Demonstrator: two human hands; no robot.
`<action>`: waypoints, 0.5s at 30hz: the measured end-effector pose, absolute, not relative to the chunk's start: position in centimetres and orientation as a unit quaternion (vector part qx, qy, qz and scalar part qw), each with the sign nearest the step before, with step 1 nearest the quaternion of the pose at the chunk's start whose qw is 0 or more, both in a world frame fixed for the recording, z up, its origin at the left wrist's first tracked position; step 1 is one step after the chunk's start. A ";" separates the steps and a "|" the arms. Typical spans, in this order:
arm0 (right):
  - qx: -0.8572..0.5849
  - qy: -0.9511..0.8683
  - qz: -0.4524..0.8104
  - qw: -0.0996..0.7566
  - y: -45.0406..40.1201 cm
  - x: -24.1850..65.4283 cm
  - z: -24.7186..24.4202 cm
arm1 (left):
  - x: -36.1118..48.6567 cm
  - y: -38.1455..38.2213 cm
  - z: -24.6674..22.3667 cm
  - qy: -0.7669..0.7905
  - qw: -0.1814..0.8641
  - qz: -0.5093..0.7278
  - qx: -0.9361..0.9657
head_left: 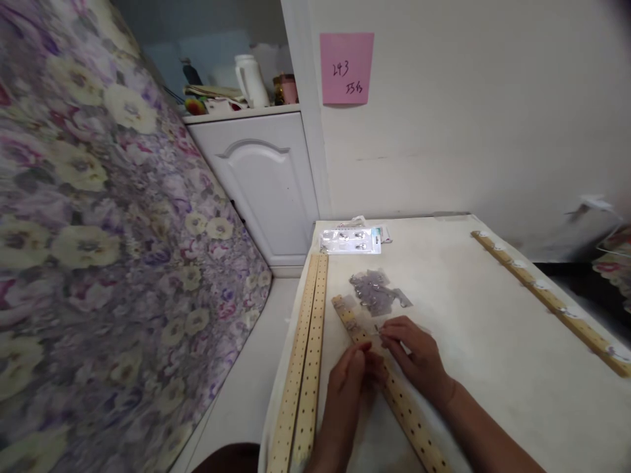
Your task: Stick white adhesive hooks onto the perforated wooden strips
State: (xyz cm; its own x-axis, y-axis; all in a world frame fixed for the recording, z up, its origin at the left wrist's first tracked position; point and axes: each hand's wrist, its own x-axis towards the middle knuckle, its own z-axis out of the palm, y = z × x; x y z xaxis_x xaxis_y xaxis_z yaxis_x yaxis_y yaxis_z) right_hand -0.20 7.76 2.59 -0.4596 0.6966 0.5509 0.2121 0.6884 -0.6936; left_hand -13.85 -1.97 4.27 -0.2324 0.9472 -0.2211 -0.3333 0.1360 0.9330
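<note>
Hardware [376, 329] pinched in your right hand [417, 353] could drop onto the strip [407, 415] below if fingertips slip; whether your left hand [346, 380] grips anything is unclear.

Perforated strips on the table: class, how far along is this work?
The far-right strip looks done, with pale pieces along it. The middle strip is in hand: the right hand pinches a small piece beside it, the left hand close by. Two left-hand strips show no such pieces, so they probably remain, as may the piled packets.
</note>
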 end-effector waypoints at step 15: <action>-0.190 -0.830 0.344 0.395 6.8 -0.9 3.1 | -14.8 -1.4 2.8 0.489 0.547 0.652 0.192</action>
